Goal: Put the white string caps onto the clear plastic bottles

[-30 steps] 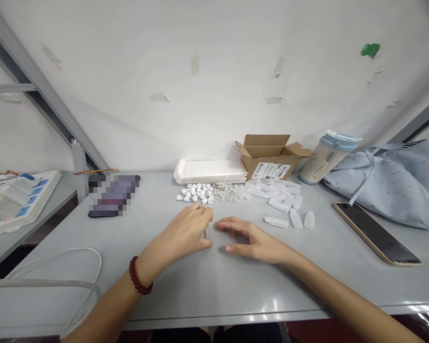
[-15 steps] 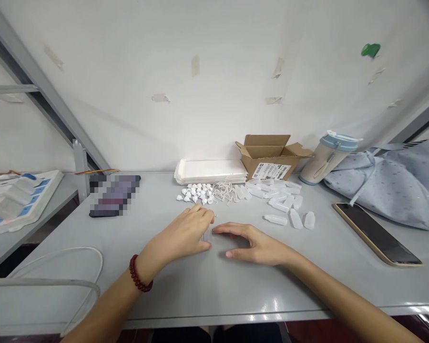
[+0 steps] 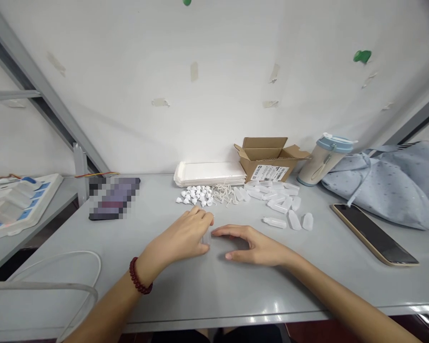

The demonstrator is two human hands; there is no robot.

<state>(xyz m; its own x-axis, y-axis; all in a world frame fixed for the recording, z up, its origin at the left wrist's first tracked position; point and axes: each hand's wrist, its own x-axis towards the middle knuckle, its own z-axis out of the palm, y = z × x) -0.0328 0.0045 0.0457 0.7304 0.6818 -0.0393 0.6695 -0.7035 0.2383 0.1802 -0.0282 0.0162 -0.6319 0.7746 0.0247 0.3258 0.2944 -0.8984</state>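
Observation:
My left hand (image 3: 186, 236), with a red bead bracelet (image 3: 137, 276) on its wrist, rests on the grey table (image 3: 214, 290). Its fingers are curled round a small translucent piece (image 3: 206, 237). My right hand (image 3: 252, 245) lies just to the right, fingers arched and apart, with its fingertips close to that piece. Beyond the hands lie a heap of small white caps (image 3: 196, 194), thin white strings (image 3: 226, 193) and several small clear bottles (image 3: 280, 202).
A stack of white trays (image 3: 210, 172), an open cardboard box (image 3: 268, 159) and a lidded tumbler (image 3: 323, 159) stand at the back. To the right are a blue bag (image 3: 382, 183) and a phone (image 3: 373, 233). A dark blurred object (image 3: 112, 197) and clear tubing (image 3: 57, 276) lie left.
My right hand has slid a little left, closer to my left hand. The head view has tilted slightly. Nothing on the table has moved.

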